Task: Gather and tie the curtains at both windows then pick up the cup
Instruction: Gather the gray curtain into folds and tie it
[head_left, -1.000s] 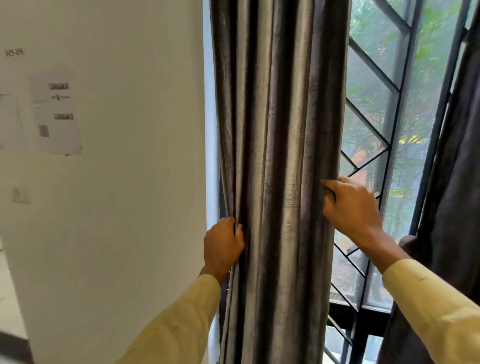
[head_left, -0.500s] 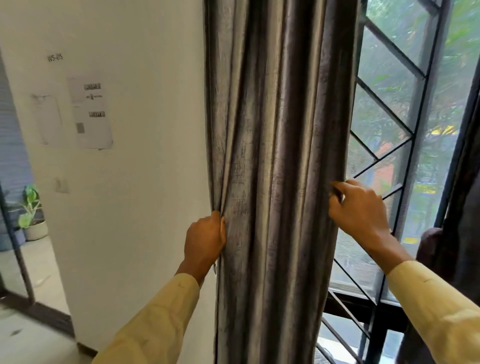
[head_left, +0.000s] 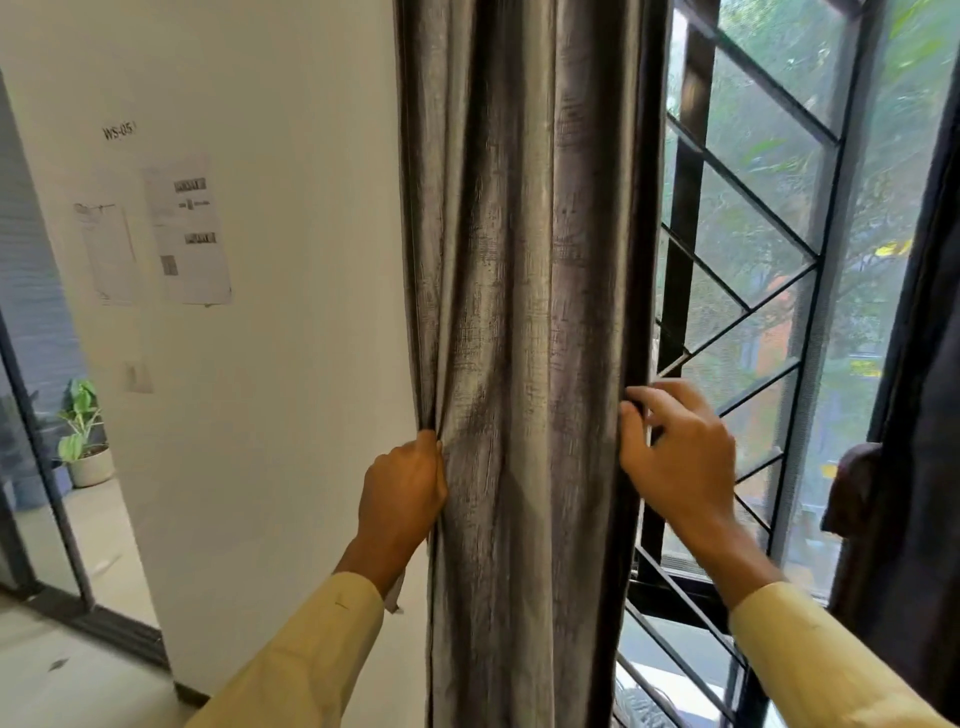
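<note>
Gripping the grey curtain (head_left: 524, 312) from both sides, I see my left hand (head_left: 402, 488) closed round its left edge, fingers tucked behind the folds. My right hand (head_left: 675, 457) is hooked on the right edge, fingertips curled into the cloth. The curtain hangs bunched between the white wall (head_left: 301, 389) and the window, blocking the middle of my view. Just behind my right hand stands the black window grille (head_left: 748, 317), its slanted bars near my knuckles. A second dark curtain (head_left: 924, 415) hangs at far right. Taped papers (head_left: 189, 228) sit on the wall at left, and a potted plant (head_left: 83, 431) stands on the floor lower left.
</note>
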